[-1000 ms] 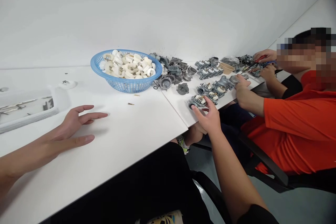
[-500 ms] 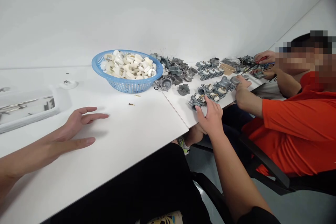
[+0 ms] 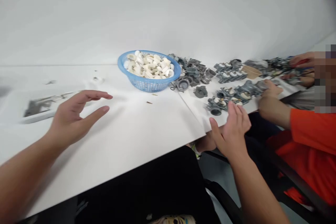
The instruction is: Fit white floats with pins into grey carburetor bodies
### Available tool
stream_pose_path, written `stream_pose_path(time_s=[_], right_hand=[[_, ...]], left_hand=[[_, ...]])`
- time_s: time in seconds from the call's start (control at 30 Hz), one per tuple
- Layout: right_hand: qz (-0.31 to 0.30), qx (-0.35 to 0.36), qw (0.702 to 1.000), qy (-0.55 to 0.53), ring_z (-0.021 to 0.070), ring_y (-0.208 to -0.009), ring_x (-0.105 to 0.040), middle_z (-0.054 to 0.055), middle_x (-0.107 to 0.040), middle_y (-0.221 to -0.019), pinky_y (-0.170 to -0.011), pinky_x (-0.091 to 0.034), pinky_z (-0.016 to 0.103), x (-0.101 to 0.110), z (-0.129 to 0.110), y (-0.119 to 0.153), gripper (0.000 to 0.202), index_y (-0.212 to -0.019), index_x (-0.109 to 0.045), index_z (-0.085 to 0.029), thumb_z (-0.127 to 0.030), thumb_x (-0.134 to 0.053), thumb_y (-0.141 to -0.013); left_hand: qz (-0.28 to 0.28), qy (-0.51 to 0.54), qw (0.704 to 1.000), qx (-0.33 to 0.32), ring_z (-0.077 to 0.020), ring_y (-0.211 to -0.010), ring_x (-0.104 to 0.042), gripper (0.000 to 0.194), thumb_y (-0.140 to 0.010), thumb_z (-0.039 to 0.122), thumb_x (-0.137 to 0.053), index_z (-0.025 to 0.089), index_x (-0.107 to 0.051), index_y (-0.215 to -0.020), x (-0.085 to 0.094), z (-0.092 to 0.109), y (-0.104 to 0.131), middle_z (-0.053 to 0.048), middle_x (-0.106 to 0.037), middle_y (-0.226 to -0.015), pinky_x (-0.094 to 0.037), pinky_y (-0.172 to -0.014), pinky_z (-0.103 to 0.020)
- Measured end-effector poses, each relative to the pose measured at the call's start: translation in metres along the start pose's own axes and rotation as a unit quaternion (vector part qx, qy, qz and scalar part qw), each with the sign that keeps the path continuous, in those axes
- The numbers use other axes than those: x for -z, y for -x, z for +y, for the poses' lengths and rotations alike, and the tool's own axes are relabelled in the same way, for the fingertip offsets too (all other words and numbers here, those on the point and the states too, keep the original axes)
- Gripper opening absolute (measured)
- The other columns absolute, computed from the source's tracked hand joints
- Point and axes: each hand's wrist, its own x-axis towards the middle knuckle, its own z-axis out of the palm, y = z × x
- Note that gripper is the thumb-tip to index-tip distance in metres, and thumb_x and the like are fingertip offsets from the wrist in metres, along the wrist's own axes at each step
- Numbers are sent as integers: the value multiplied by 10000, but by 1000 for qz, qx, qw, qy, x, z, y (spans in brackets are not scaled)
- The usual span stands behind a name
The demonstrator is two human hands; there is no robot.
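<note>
My left hand (image 3: pixel 75 117) hovers over the white table with thumb and fingers apart and nothing between them. My right hand (image 3: pixel 233 131) is also open and empty, thumb spread from the fingers, just in front of the nearest carburetor (image 3: pixel 216 107) at the table's front edge. More carburetors with white floats (image 3: pixel 232 75) stand in rows behind it. A single grey float bowl (image 3: pixel 200 91) lies to the left of them. Two small brass-coloured pieces lie on the table, one of them a thin pin (image 3: pixel 149 102).
A blue basket (image 3: pixel 136 83) heaped with white plastic floats stands by the wall, beside piled grey float bowls (image 3: pixel 195 68). A white tray (image 3: pixel 43 116) with metal parts is at left. At right, a co-worker in an orange sleeve (image 3: pixel 309 133) handles parts.
The view has swung left, so things sit further right. My right hand has come off the nearest carburetor and drawn back. My left hand has risen, its fingers curving more.
</note>
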Motion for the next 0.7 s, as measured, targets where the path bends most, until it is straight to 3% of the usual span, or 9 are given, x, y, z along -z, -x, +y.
stream_pose_path(time_s=[0.07, 0.1, 0.13, 0.2, 0.33, 0.5, 0.57, 0.63, 0.7], right_hand=[[36, 65, 993, -95, 346, -1202, -581, 182, -649, -1239, -1058, -413, 530, 8, -37, 1, 487, -1414, -490, -152, -355, -552, -975], [-15, 122, 979, -160, 298, -1088, -623, 140, -681, -1124, -1003, -456, 470, 10, -57, -1, 361, -1309, -546, -183, -315, -554, -974], [-113, 169, 957, -206, 271, -1037, -630, 111, -690, -1085, -953, -477, 425, 8, -76, -5, 265, -1228, -578, -214, -298, -545, -979], [-225, 151, 928, -255, 245, -957, -635, 92, -688, -1026, -859, -488, 383, -2, -111, -19, 147, -1079, -594, -209, -285, -496, -1001], [-313, 58, 921, -226, 187, -703, -611, 43, -676, -912, -599, -383, 303, -39, -146, -58, 72, -1007, -527, -197, -248, -477, -1002], [-317, 87, 921, -208, 175, -650, -598, 40, -693, -906, -564, -301, 275, -69, -157, -81, 120, -1059, -498, -200, -291, -521, -984], [-313, 111, 920, -207, 169, -604, -570, 19, -674, -816, -546, -270, 272, -77, -163, -83, 98, -993, -483, -209, -306, -497, -988], [-307, 147, 917, -207, 166, -562, -532, -2, -630, -711, -532, -239, 280, -83, -175, -84, 119, -936, -468, -213, -308, -451, -1005], [-297, 189, 912, -210, 166, -539, -504, -8, -600, -661, -528, -219, 294, -87, -195, -85, 158, -912, -473, -211, -298, -405, -1024]], left_hand=[[99, -3, 995, -19, -249, -1011, -717, 180, -829, 387, -707, 291, -719, -981, -1, 8, -1, -10, -760, -987, -567, -988, -422], [139, 7, 990, -26, -249, -1000, -714, 143, -833, 341, -707, 288, -716, -966, -1, 11, -2, -9, -748, -967, -564, -981, -430], [175, 11, 984, -38, -248, -986, -712, 122, -830, 313, -707, 289, -711, -950, -1, 14, -3, -3, -734, -943, -566, -971, -437], [220, 11, 973, -63, -253, -985, -707, 101, -817, 289, -711, 292, -701, -917, 2, 16, -6, 4, -714, -913, -567, -973, -450], [253, -68, 963, -66, -270, -1020, -693, 72, -814, 312, -684, 271, -694, -873, 16, 4, -18, -7, -733, -902, -563, -981, -465], [264, -178, 944, 90, -298, -1229, -598, 320, -811, 332, -651, 242, -677, -1117, 55, -31, -34, -64, -681, -1204, -529, -1059, -462], [275, -195, 926, 172, -329, -1387, -473, 611, -812, 358, -682, 204, -513, -1379, 79, -47, -37, -130, -504, -1470, -453, -1154, -497], [319, -212, 889, 250, -376, -1535, -236, 882, -817, 385, -702, 169, -245, -1540, 105, -64, -35, -190, -247, -1633, -298, -1250, -560], [364, -239, 837, 331, -416, -1573, -67, 927, -843, 408, -669, 134, -133, -1548, 126, -81, -32, -226, -127, -1661, -175, -1275, -614]])
